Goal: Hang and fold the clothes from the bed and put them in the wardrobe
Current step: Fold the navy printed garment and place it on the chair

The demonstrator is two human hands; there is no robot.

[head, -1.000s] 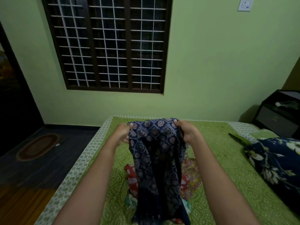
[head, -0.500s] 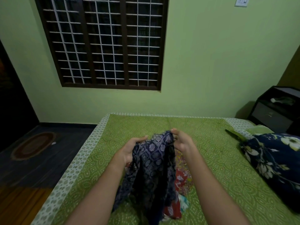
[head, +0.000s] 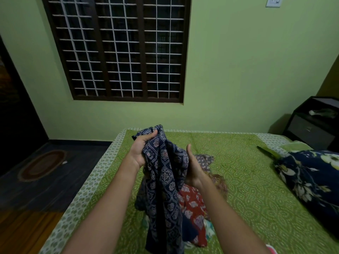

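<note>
Navy printed garment is hanging at centre frame over the bed; left hand is clutching its bunched top, probably lifting it clear for straightening; right hand is flanking it, fingers hidden, grip unclear.

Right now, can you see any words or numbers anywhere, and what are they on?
No text can be read.
On the wall switch: marks too small to read.
On the cloth: patterns only, no letters.
</note>
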